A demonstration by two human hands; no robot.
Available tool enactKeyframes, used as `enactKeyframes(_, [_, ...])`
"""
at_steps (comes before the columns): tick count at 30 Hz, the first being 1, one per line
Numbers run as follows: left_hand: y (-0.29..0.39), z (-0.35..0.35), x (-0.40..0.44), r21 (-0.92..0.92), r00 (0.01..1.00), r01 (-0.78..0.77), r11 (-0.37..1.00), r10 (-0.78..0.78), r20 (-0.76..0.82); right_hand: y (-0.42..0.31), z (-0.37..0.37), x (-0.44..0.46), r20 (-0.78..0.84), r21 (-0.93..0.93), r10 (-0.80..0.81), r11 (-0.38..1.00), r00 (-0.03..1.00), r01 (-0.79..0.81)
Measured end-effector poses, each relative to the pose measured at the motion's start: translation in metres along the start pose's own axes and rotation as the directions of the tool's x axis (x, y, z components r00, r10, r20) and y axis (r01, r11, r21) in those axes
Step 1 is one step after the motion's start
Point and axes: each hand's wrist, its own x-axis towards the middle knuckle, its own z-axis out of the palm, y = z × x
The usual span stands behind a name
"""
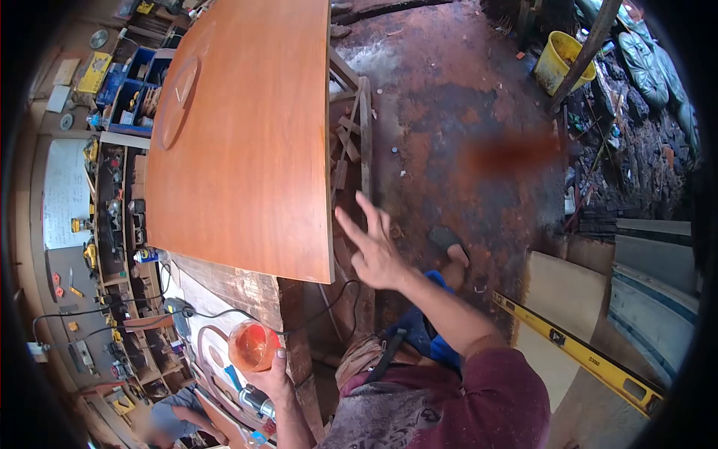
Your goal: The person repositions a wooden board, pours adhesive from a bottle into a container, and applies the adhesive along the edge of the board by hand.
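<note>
My left hand [274,380] is closed around an orange-red plastic cup [253,346] with amber liquid in it. My right hand [375,251] holds nothing; its fingers are apart beside the near corner of a large reddish-brown wooden panel [247,150]. The panel's surface is smooth and slightly glossy. An oval ring-shaped outline [179,101] shows near its far left side. Below the panel, a wooden workbench [247,288] bears a black cable [224,311] close to the cup.
Tool shelves [112,217] line the left side. A yellow spirit level [583,355] leans beside boards [561,292] at right. A yellow bucket [561,63] stands far right by a wooden post [591,52]. Another person [179,415] is at lower left. A reddish blur hangs over the floor.
</note>
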Motion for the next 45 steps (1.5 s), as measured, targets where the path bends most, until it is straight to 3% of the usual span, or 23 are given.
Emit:
enactKeyframes(5, [0.004,0.001,0.002,0.002,0.992,-0.107,0.994,0.106,0.068,0.01,0.007,0.03,0.056,-0.106,-0.071,0.991,0.996,0.077])
enactKeyframes(7, [0.008,0.006,0.01,-0.01,0.989,-0.128,0.992,0.128,0.074,-0.01,0.009,0.002,0.071,-0.109,-0.192,0.974,0.979,0.199])
enactKeyframes(12, [0.007,0.005,0.007,-0.007,0.992,-0.105,0.994,0.105,0.068,-0.001,-0.008,0.017,-0.076,-0.167,-0.042,0.986,0.996,0.029])
enactKeyframes(17, [0.009,0.007,0.006,0.046,0.996,-0.057,0.997,0.054,0.069,0.01,0.005,0.005,0.04,-0.16,-0.065,0.984,0.997,0.071])
enactKeyframes(19, [0.007,0.008,0.005,0.032,0.996,-0.054,0.998,0.052,0.073,-0.001,0.011,-0.031,0.081,-0.045,-0.134,0.989,0.988,0.138])
enactKeyframes(21, [0.006,0.011,0.005,0.011,0.995,-0.067,0.998,0.066,0.072,-0.004,0.009,-0.046,0.122,-0.074,-0.204,0.974,0.971,0.214])
enactKeyframes(24, [-0.001,0.011,0.004,0.011,0.991,-0.084,0.996,0.082,0.101,-0.002,-0.005,-0.018,0.001,-0.107,-0.084,0.991,0.996,0.084])
enactKeyframes(25, [0.001,0.012,0.004,0.015,0.991,-0.087,0.996,0.085,0.099,0.006,-0.005,-0.005,-0.041,-0.103,-0.121,0.988,0.992,0.116])
enactKeyframes(30, [0.008,0.013,0.012,0.044,0.982,-0.156,0.987,0.15,0.115,-0.008,0.014,-0.04,-0.015,-0.12,-0.108,0.987,0.994,0.105])
enactKeyframes(33, [0.006,0.016,0.009,0.049,0.994,-0.093,0.994,0.09,0.057,-0.016,0.008,-0.078,0.089,-0.123,0.107,0.988,0.99,-0.096])
enactKeyframes(40, [0.013,0.031,0.01,-0.029,0.985,-0.085,0.996,0.089,0.146,-0.027,-0.024,-0.004,-0.03,-0.13,0.0,0.991,1.0,-0.004])
enactKeyframes(43, [0.01,0.034,0.006,-0.07,0.987,-0.086,0.994,0.095,0.131,-0.018,-0.003,0.008,0.065,-0.245,-0.021,0.969,0.998,0.036])
enactKeyframes(45, [0.011,0.03,0.005,-0.076,0.989,-0.091,0.993,0.099,0.106,-0.032,0.011,-0.027,0.067,-0.109,-0.024,0.994,0.997,0.031])
